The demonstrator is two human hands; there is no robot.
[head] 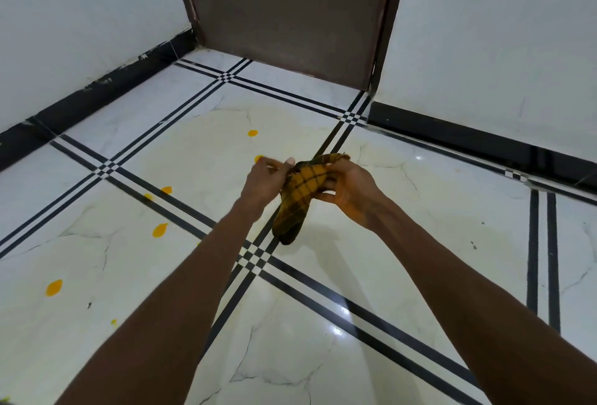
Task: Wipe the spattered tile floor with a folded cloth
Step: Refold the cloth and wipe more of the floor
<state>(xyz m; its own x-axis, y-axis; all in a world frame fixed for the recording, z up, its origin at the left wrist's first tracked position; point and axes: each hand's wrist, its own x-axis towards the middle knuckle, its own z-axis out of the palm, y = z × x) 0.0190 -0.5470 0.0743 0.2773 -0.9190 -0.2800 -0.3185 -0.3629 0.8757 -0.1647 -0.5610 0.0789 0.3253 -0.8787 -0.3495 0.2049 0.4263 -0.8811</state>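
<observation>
Cloth [302, 197]: I'm seeing it hanging in the air between both hands, well above the floor, bunched and drooping in a yellow plaid with dark stripes, its lower end dangling over the black grout lines.
Right hand [347, 188]: it's gripping the upper part of the cloth, fingers curling round the fabric and thumb pressing on the near side.
Left hand [265, 183]: it's pinching the cloth's frayed edge at the top, fingers bending in toward the fabric; I'm reading some blur here, so I cannot tell exactly which fingers are holding.
Arms: both are reaching forward from the bottom of my view, bare, meeting at the cloth.
Floor [355, 275]: it's lying glossy and white, marbled, with triple black lines crossing it and light glinting off the near tiles.
Spatters [159, 230]: I'm counting several orange-yellow blobs sitting to the left of the hands, one more [252, 133] lying farther off toward the door, and one partly hiding behind the left hand.
Door [290, 10]: it's standing dark brown at the far end, between two pale walls.
Skirting [97, 94]: it's running black along the foot of both walls.
</observation>
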